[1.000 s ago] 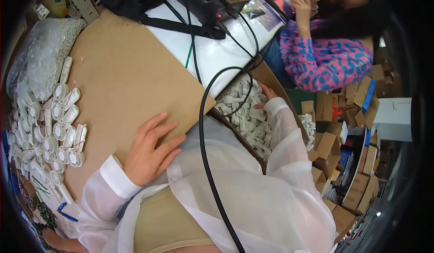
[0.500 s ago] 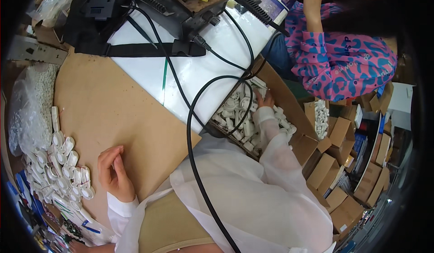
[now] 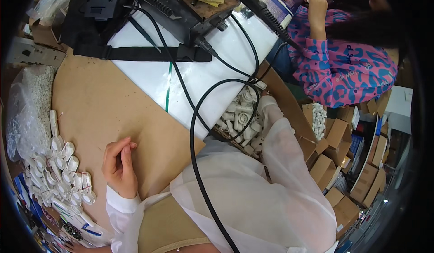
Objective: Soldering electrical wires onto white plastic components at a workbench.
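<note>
White plastic pieces (image 3: 68,177) heaped left of the left hand (image 3: 121,167), its fingers curled narrowly by the thumb, brown board (image 3: 108,103) beneath, white parts (image 3: 244,117) in a carton (image 3: 291,110) about the right hand (image 3: 266,93), barely visible, grip impossible to tell

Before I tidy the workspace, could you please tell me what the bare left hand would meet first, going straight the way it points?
Beyond the flat brown board and glossy white surface, the left hand would probably meet the flat black fabric strap first, though the hand's height is unclear.
</note>
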`<state>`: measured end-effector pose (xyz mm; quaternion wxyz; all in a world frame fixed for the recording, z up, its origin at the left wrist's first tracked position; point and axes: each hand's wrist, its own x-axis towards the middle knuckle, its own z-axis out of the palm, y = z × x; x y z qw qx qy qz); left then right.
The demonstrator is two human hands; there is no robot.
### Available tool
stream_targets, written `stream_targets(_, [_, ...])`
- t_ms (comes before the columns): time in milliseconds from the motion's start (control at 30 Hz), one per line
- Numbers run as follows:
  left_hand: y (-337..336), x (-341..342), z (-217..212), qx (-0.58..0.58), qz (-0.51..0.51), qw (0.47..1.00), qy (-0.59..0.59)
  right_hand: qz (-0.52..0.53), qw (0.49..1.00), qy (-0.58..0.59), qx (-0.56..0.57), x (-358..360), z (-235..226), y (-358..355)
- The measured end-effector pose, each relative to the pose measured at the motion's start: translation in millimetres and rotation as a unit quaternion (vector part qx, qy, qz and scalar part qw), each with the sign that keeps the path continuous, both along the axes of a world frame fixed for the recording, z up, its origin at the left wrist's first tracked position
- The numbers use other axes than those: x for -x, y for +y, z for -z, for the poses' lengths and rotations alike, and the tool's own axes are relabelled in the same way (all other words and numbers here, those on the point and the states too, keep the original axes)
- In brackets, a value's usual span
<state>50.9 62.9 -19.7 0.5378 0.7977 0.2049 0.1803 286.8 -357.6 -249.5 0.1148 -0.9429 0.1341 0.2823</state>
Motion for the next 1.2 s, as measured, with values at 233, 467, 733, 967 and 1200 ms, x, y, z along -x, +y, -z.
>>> stream_targets(233, [0.7, -8.3, -3.6, -0.026, 0.033, 0.999, 0.009, -0.152, 0.984, 0.090, 0.025, 7.1, -15.8, -19.1])
stream_targets(467, [1.2, -4.2, -3.9, 0.012, 0.033, 0.999, 0.010, -0.152, 0.980, 0.122, 0.040, -5.5, 108.4, -72.0])
stream_targets(733, [-3.3, -4.7, -4.8, 0.047, 0.005, 0.999, 0.012, -0.069, 0.986, 0.125, -0.092, -13.6, 18.7, 16.5])
stream_targets(967, [-0.2, -5.7, -1.2, 0.076, 0.015, 0.997, -0.007, 0.015, 0.971, 0.115, -0.207, 32.0, -136.5, -42.7])
stream_targets(1200, [11.1, 1.3, -0.9, 0.115, 0.046, 0.992, -0.008, -0.006, 0.909, 0.011, -0.417, 42.5, -265.0, -17.0])
